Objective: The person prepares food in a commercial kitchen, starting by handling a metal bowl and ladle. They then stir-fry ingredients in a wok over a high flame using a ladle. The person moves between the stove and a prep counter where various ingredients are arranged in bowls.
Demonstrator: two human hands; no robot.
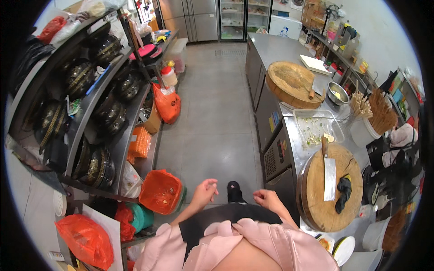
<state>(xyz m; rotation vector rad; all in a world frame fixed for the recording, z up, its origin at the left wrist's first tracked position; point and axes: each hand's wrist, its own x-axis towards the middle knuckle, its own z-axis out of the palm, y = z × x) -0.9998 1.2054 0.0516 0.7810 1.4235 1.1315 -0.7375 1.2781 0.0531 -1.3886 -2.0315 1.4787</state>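
Note:
Over the aisle floor, my left hand (204,193) hangs loosely curled with nothing in it, nearest to a bin lined with an orange bag (162,191). My right hand (269,199), also bare, is beside the steel counter's front. On the counter to my right stands a round wooden chopping block (318,203). A cleaver (330,179) lies on it, wooden handle pointing away from me. Beside the blade is a crumpled dark item (343,193), perhaps a glove or cloth. Farther along sits a clear plastic tray (318,118) with green scraps.
A second chopping block (288,76) bears another cleaver (318,84), near a metal bowl (338,93). Bundled sticks (381,110) stand in a white bucket (364,130). Dark pots (117,84) fill the left shelves. An orange bag (168,105) juts into the tiled aisle (217,111). Refrigerators (203,20) stand behind.

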